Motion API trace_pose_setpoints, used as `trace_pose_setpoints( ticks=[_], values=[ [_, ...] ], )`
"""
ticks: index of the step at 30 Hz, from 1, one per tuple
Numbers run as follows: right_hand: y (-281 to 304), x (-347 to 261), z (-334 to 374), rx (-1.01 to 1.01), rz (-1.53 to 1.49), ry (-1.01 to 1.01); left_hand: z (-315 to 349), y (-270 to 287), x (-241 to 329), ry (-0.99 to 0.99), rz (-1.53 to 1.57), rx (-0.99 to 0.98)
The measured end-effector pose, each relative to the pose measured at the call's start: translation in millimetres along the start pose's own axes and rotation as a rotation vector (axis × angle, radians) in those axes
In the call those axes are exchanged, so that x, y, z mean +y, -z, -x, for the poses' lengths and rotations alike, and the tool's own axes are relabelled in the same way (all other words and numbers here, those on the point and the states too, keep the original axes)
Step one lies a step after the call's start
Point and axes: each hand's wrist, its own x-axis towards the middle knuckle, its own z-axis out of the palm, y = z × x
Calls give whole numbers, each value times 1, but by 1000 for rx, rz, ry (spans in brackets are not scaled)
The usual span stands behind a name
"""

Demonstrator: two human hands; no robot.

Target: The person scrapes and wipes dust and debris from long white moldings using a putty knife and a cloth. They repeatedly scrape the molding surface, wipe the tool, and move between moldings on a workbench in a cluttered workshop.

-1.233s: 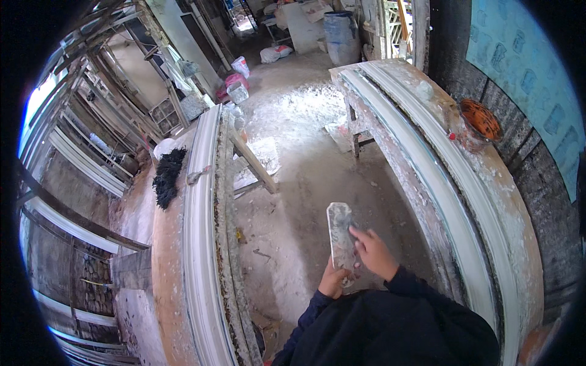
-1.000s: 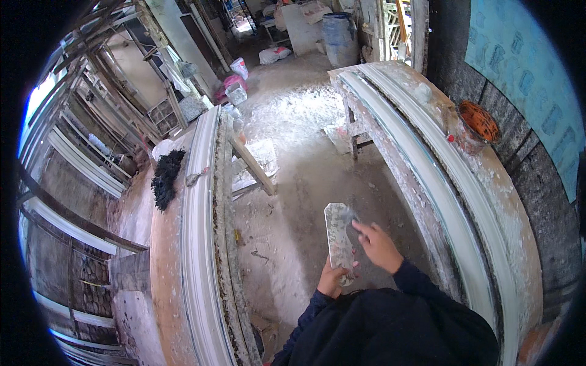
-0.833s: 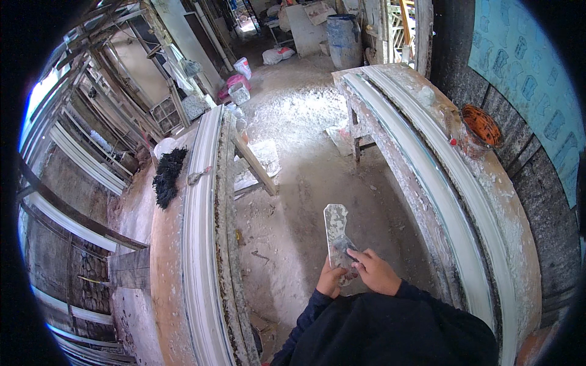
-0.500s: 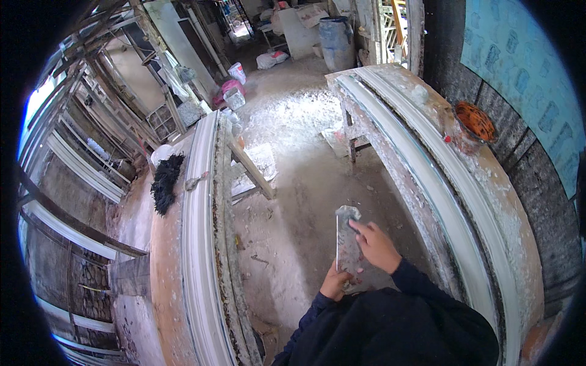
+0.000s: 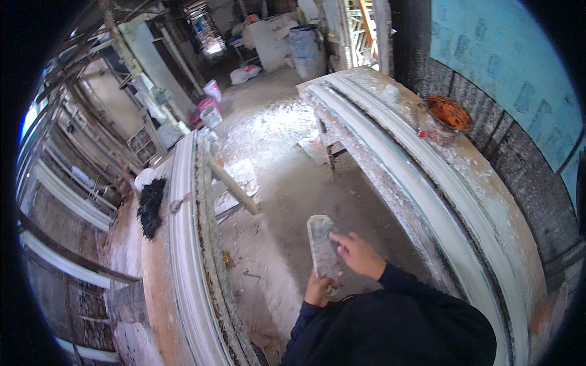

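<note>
My left hand point(image 5: 317, 290) grips the lower end of a long, flat, plaster-smeared blade point(image 5: 323, 253), which points away from me over the floor. Grey-white residue coats its face, with reddish marks farther down. My right hand point(image 5: 361, 256) reaches in from the right, a finger stretched out to the blade's right edge near its far end. A small dark spot shows at that fingertip; what it is I cannot make out. The other right fingers are partly hidden.
Long white plaster mouldings lie on the left bench point(image 5: 186, 256) and right bench point(image 5: 421, 201). An orange-lined bowl point(image 5: 450, 113) stands by the wall. A black bristly bundle point(image 5: 151, 207) rests at left. Farther back are buckets point(image 5: 210, 116) and a blue barrel point(image 5: 307, 52).
The view has shifted, and both hands with the blade appear farther left. A pale clump at the blade's far end no longer shows there; its face looks flatter. The right finger stays near the edge.
</note>
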Motion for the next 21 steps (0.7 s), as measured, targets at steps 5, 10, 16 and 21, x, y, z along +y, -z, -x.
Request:
trace_pose_setpoints(
  ticks=[5, 10, 16, 21],
  values=[
    [-16, 3, 38, -119, -42, -81, -12, 4, 0, 21, -79, 28],
    [3, 30, 1, 201, -71, -29, -14, -17, -15, 93, -175, -123],
    [31, 37, 5, 258, -210, 0, -25, -13, -18, 46, -279, -6],
    [39, 12, 47, -51, -183, 4, -30, -13, -2, -57, -367, -4]
  ],
)
